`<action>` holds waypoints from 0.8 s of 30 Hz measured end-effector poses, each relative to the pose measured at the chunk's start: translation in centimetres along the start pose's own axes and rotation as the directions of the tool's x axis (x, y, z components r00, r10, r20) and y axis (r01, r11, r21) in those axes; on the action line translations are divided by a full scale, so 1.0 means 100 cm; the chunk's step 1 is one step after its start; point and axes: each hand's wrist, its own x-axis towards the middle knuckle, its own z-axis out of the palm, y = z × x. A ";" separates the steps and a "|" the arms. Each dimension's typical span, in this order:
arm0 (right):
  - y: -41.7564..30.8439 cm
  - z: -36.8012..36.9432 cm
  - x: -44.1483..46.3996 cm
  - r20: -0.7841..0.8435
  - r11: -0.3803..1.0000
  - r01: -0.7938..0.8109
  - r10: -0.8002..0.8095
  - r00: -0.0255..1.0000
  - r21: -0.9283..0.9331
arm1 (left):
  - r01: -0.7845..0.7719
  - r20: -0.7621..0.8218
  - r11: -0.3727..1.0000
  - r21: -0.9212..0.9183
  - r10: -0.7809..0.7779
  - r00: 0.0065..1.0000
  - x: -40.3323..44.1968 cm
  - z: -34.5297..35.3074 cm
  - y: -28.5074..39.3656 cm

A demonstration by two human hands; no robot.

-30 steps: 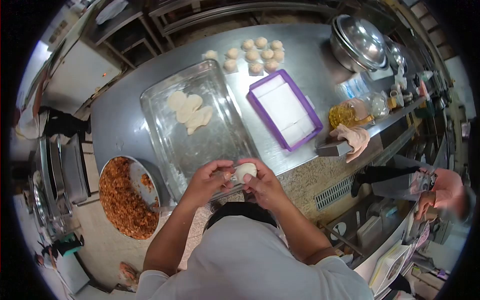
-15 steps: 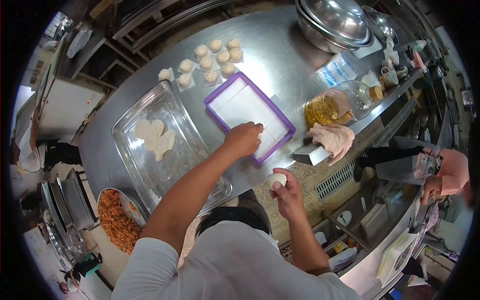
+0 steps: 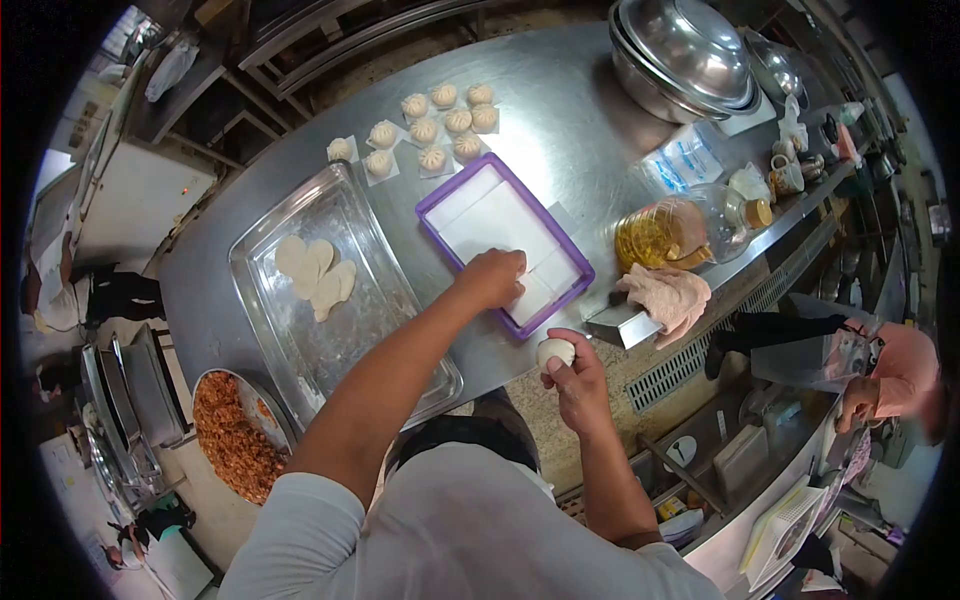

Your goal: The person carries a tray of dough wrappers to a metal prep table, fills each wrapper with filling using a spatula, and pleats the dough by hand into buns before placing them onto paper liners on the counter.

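My left hand [image 3: 492,278] reaches into a purple tray [image 3: 542,216] of white sheets [image 3: 490,218]; my right hand [image 3: 583,390] holds a bun [image 3: 555,351].

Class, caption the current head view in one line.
Right hand holding a dough bun, left hand at white sheets in a purple tray.

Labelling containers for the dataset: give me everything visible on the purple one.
The purple container is a shallow, open-topped rectangle, plastic by its look, with a solid-coloured rim. It rests on the metal worktable, set at a slant to the camera. Flat white sheets, paper by their look, line its floor, seams showing between them. The left hand reaches over its near part; whether the fingers touch the container itself is unclear.
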 end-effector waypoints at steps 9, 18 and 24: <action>0.000 0.001 0.006 -0.051 0.999 0.040 -0.040 0.998 0.002 | 0.062 -0.074 0.973 -0.223 -0.080 0.994 -0.010 -0.006 0.004; 0.003 0.000 -0.005 -0.053 0.997 0.065 -0.066 0.996 -0.030 | 0.123 0.001 0.992 0.037 -0.123 0.992 0.008 0.004 0.004; 0.001 -0.013 -0.008 -0.098 0.998 0.059 -0.058 0.994 0.009 | 0.176 0.006 0.889 -0.422 -0.191 0.982 -0.010 -0.026 0.009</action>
